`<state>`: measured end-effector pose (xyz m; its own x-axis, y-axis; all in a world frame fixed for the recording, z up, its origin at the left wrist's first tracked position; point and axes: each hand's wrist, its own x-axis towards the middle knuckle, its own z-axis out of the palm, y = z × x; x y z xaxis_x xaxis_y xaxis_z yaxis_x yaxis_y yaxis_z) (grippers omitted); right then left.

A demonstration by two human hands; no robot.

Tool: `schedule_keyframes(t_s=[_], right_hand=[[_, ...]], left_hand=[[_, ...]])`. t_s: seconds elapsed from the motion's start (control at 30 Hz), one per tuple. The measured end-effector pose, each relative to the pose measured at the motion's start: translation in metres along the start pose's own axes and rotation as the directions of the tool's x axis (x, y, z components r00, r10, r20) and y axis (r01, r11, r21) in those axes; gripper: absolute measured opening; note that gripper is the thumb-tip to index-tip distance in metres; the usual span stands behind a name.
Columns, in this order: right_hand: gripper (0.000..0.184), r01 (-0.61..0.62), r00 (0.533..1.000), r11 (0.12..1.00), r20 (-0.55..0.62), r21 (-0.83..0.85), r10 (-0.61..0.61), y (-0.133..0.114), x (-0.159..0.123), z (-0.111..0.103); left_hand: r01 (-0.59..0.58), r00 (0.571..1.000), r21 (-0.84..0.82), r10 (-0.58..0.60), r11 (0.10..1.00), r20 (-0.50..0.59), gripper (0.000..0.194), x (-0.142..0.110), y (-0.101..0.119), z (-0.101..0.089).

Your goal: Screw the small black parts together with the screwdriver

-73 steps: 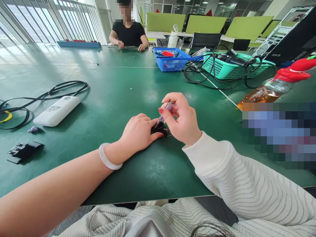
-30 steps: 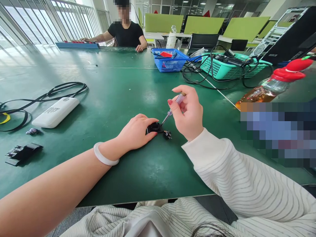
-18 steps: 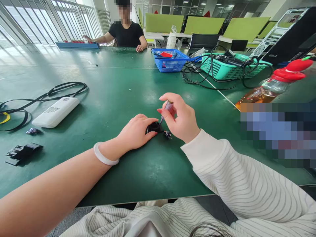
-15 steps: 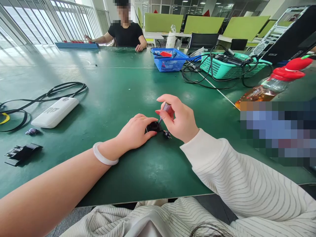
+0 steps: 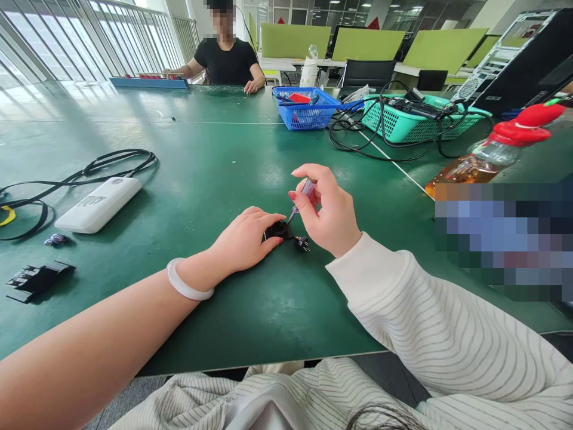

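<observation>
My left hand (image 5: 248, 239) grips a small black plastic part (image 5: 278, 229) against the green tabletop (image 5: 250, 322), thumb on the near side and fingers on the far side. In my right hand (image 5: 329, 209) is a screwdriver (image 5: 307, 189) with a clear purplish handle, held tilted. Its shaft slants down to the right end of the black part; whether the tip touches a screw is too small to tell. A little black piece with metal pins (image 5: 302, 243) lies just right of the part, below the shaft.
Left on the table are a white power bank (image 5: 101, 204) with a black cable, a small wrapped bundle (image 5: 57, 239) and a black part (image 5: 39, 280). Blue basket (image 5: 308, 116), green basket (image 5: 418, 127) and bottle (image 5: 474, 164) stand farther off. Opposite sits a person (image 5: 230, 63).
My right hand and the screwdriver have risen slightly, showing more of the shaft. My left hand stays on the black part. The other person's hand and the blue tray shifted right.
</observation>
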<state>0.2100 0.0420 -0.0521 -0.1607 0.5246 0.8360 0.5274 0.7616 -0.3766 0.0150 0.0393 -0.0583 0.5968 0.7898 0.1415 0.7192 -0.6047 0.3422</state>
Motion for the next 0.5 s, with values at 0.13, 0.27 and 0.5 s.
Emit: schedule_keyframes(t_s=[0.13,0.27,0.5], right_hand=[[0.022,-0.039,0.997,0.998,-0.061,0.052,0.042,0.0006,-0.0006,-0.003],[0.024,-0.085,0.993,0.991,-0.069,0.107,0.093,0.0012,-0.0016,-0.0026],[0.02,-0.084,0.995,0.994,0.05,0.069,0.081,0.0002,-0.0014,-0.0013]], left_hand=[[-0.009,1.0,0.015,0.01,1.0,-0.008,0.048,-0.0006,-0.0014,0.0004],[-0.011,1.0,0.027,0.011,1.0,-0.003,0.048,-0.0004,-0.0011,-0.0001],[-0.021,1.0,0.023,0.021,1.0,0.002,0.048,-0.0012,0.0,-0.001]])
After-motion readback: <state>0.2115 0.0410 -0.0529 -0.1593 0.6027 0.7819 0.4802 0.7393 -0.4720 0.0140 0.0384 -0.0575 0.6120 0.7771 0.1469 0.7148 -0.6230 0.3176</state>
